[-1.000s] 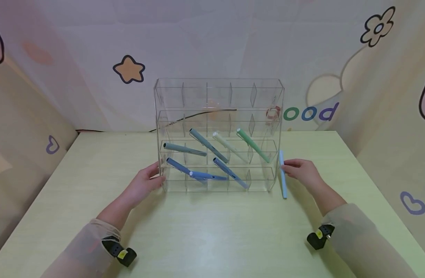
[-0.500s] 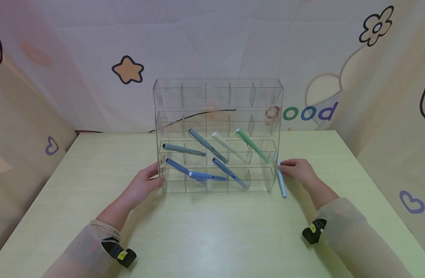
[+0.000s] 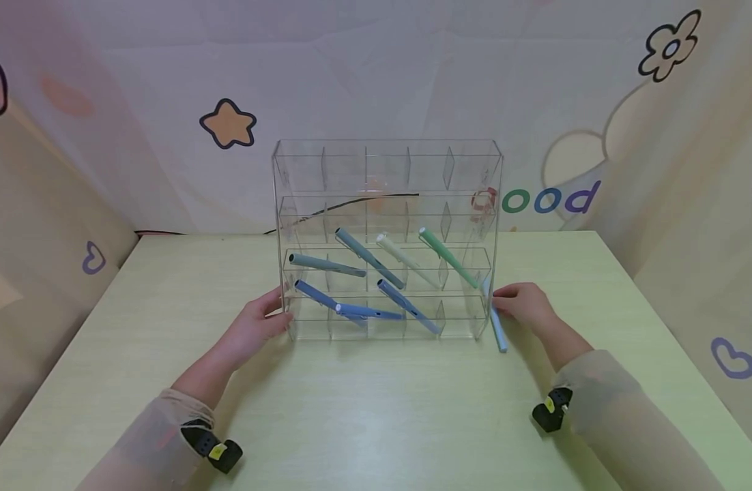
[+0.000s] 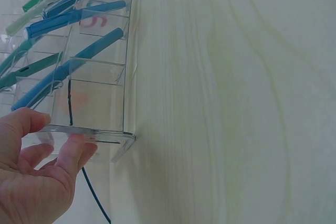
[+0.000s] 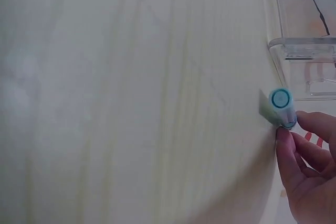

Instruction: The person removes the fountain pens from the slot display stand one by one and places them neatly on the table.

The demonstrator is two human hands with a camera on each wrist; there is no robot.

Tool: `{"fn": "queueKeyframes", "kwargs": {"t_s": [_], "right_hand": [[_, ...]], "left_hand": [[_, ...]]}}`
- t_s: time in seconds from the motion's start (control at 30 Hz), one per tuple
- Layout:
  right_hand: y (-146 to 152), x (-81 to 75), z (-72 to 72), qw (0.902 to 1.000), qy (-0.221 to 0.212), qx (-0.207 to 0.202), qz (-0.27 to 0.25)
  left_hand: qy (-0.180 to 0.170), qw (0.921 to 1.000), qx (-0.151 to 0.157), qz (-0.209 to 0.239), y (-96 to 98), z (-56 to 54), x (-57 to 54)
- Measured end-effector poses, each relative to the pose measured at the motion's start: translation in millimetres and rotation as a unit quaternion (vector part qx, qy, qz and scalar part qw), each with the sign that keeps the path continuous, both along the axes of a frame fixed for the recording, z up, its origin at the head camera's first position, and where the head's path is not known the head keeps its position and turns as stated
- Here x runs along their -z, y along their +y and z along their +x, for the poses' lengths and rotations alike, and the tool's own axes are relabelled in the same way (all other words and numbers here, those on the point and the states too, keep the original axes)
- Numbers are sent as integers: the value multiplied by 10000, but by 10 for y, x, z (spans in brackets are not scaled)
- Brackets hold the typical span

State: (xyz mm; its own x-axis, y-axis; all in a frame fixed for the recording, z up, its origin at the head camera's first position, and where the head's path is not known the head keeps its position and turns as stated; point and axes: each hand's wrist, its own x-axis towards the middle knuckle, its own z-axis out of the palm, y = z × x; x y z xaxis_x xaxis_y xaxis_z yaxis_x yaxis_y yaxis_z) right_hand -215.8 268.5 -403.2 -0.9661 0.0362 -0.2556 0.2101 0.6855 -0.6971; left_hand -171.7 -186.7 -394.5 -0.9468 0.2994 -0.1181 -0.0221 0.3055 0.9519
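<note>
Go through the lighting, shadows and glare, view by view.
Head: soft glare on the tabletop, shadows near the left hand and right hand; left wrist: hazy, low contrast, the clear acrylic rack's walls hard to trace; right wrist: pale sheen at the left edge, darker shadow along the bottom, light blue pen strongly foreshortened.

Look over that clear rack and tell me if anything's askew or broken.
In the bottom row of the clear rack, the middle blue pen looks askew: nearly level in the head view, overlapping the leftmost blue pen, while the rightmost blue pen slants steeply. Nothing looks broken.
</note>
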Motion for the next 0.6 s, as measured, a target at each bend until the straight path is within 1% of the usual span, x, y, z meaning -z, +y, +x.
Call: {"fn": "queueKeyframes", "kwargs": {"t_s": [0.2, 0.37, 0.6], "right_hand": [[-15, 18, -6, 9999, 137, -30, -64], [-17, 37, -20, 9999, 77, -9, -146], [-34, 43, -15, 9999, 46, -68, -89]], "left_hand": [[-16, 10000, -8, -37, -1, -1, -7], [-11, 10000, 8, -31, 4, 1, -15], [-18, 10000, -12, -96, 7, 12, -24]]}}
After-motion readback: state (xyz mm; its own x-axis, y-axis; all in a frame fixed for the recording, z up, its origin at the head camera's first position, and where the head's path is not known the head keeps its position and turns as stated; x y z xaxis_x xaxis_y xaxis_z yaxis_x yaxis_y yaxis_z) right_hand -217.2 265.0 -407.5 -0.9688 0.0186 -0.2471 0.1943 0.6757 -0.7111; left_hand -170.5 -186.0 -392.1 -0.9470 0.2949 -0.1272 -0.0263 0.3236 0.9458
